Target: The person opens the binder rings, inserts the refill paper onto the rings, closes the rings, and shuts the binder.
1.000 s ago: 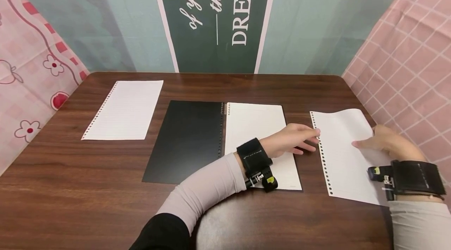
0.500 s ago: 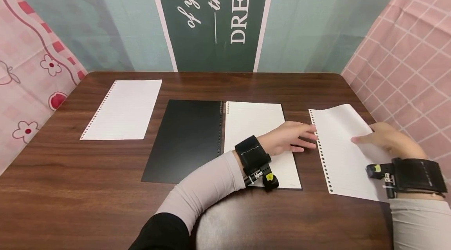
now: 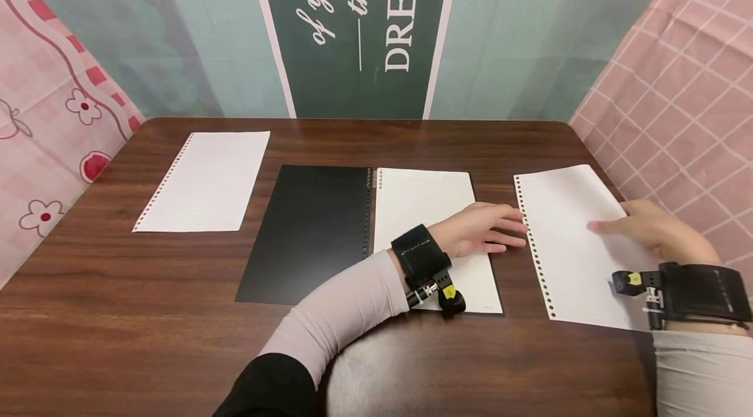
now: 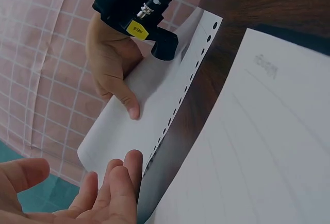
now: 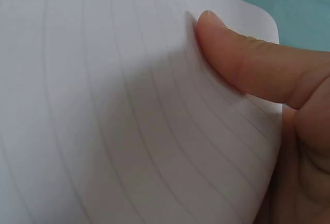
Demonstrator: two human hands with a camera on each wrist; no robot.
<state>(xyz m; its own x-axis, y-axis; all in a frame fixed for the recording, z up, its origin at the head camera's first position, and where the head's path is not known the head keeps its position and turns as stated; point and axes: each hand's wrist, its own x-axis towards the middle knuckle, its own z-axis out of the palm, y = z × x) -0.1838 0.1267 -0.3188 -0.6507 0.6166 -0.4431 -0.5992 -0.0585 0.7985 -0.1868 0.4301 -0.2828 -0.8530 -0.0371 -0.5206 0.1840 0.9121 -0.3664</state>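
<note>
At the right of the table, a ruled loose-leaf sheet [image 3: 570, 247] with a row of punched holes along its left edge is held by my right hand [image 3: 665, 231]. The thumb [image 5: 232, 59] lies on top of the page and the other fingers go beneath it, bending the paper near its right edge. My left hand [image 3: 479, 231] reaches across with its fingers extended, fingertips right at the punched edge. Under that hand and wrist lies the white ruled page [image 3: 423, 198] of an open binder notebook, whose black cover [image 3: 312, 234] is spread flat to the left.
Another punched loose-leaf sheet [image 3: 202, 182] lies flat at the back left of the brown wooden table [image 3: 147, 312]. A pink checked cloth [image 3: 694, 77] hangs close beside the right hand, and a green printed cloth [image 3: 500, 31] hangs behind the table.
The far right corner of the held sheet has straightened from a curl to a flatter, pointed shape. My left fingertips have shifted slightly left; the right hand keeps its grip.
</note>
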